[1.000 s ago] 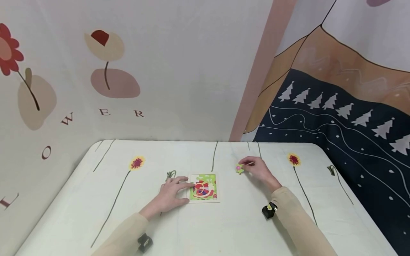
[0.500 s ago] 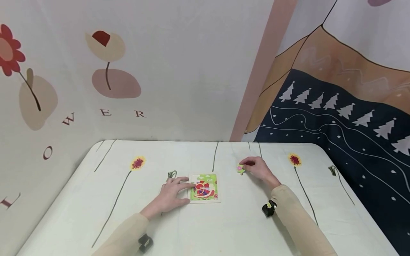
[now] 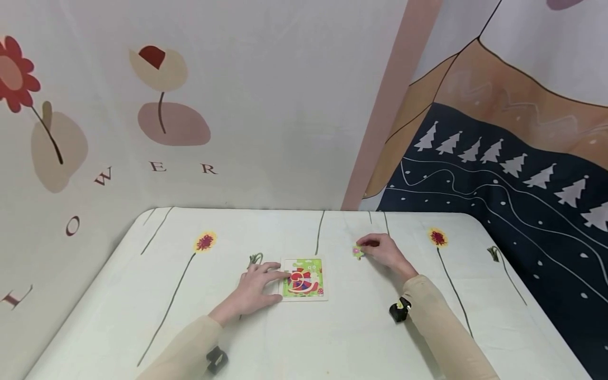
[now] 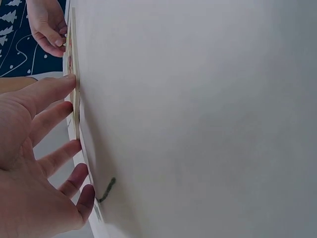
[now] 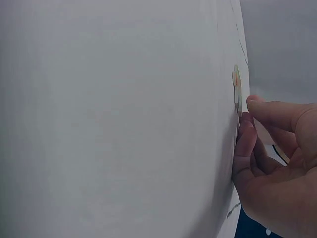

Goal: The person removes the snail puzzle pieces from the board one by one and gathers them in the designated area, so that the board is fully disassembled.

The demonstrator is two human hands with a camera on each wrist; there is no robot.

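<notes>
A square wooden jigsaw puzzle (image 3: 314, 264) with a red and purple snail on a green ground lies flat on the table in the head view. My left hand (image 3: 256, 289) rests at its left side, fingers spread, index fingertip over the picture and thumb by the lower left corner. In the left wrist view, the left fingers (image 4: 54, 91) touch the board's pale edge. To the right and farther back, my right hand (image 3: 382, 249) pinches a small yellow-green puzzle piece (image 3: 358, 253) with a pink spot. The right wrist view shows that puzzle piece (image 5: 237, 87) edge-on at the fingertips, close over the cloth.
A white cloth (image 3: 332, 338) printed with flowers and stems covers the table. Behind stands a pale printed curtain (image 3: 285, 132), with a dark tree-patterned cloth (image 3: 475, 174) at the right. Small black devices are on both wrists, the right one (image 3: 400, 311) fully visible.
The puzzle piece looks slightly turned in my right fingers, which stay in nearly the same place. My left hand keeps its place on the puzzle.
</notes>
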